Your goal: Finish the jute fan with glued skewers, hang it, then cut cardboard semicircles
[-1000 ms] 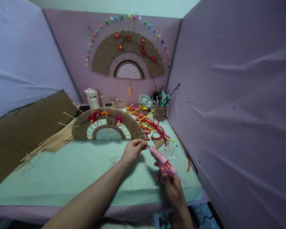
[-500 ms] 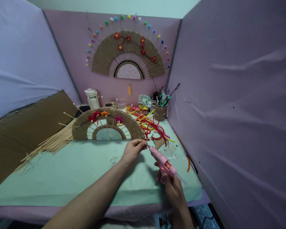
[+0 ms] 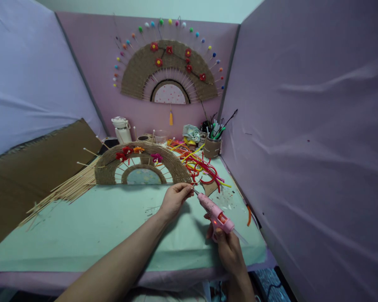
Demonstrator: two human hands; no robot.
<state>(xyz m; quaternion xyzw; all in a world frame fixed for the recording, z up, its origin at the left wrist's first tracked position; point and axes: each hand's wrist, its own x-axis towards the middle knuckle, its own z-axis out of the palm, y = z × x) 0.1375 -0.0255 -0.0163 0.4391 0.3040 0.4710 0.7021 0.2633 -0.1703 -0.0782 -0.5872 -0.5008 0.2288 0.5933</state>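
Note:
My right hand [image 3: 227, 247] is wrapped round a pink hot glue gun [image 3: 212, 209], with a small red light glowing on it and a clear glue stick [image 3: 240, 237] poking out of its back. The gun's nozzle meets the fingertips of my left hand [image 3: 174, 199], which is closed in a pinch. What those fingers hold is too small to make out. Just beyond my left hand stands a half-round fan [image 3: 105, 167] wound with brown twine, bearing red, orange and magenta flowers and a pale blue half-round centre.
Thin wooden sticks [image 3: 71, 182] lie in a pile at the left. Coloured pipe cleaners [image 3: 204, 165] are heaped behind the glue gun, near a twine-wrapped holder [image 3: 212, 149]. A white bottle [image 3: 122, 131] stands at the back. A larger finished-looking fan [image 3: 135, 71] hangs on the wall.

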